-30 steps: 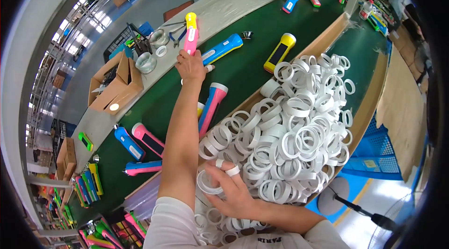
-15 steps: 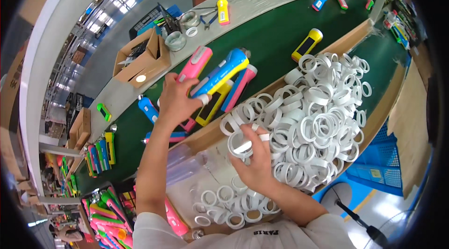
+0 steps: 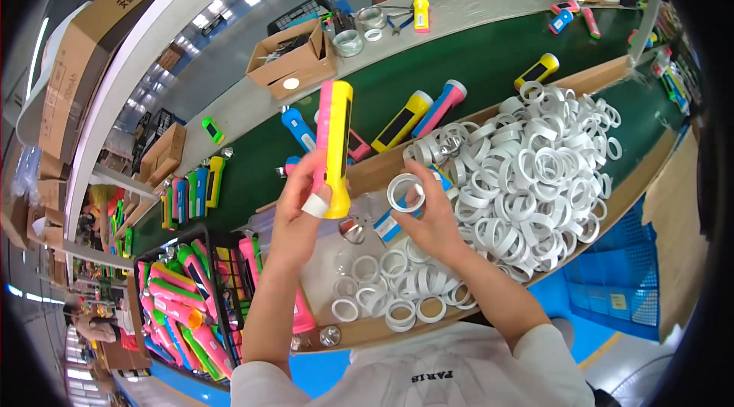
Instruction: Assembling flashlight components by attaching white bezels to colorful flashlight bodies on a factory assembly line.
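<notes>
My left hand (image 3: 298, 212) is closed round a pink and yellow flashlight (image 3: 336, 143), held nearly upright with its wide end down. White tape wraps one of its fingers. A shiny reflector (image 3: 352, 229) shows just below that wide end; I cannot tell whether they are joined. In my right hand (image 3: 432, 216) a white plastic ring (image 3: 405, 193) is pinched, its opening facing up, a little right of the flashlight. Behind this hand lies a blue flashlight (image 3: 388, 226), partly hidden, with another reflector (image 3: 449, 146) past its far end.
A heap of white rings (image 3: 527, 177) fills the cardboard tray's right side; more rings (image 3: 397, 288) lie nearer me. Several flashlights (image 3: 403, 122) rest on the green belt (image 3: 474, 70). A black crate (image 3: 222, 292) of flashlights stands at left. Beyond the belt sits a cardboard box (image 3: 294, 63).
My left hand has drawn nearer, now with the pink and yellow flashlight. The blue flashlight, earlier raised by that hand, lies in the tray. My right hand has lifted the ring off the heap's edge.
</notes>
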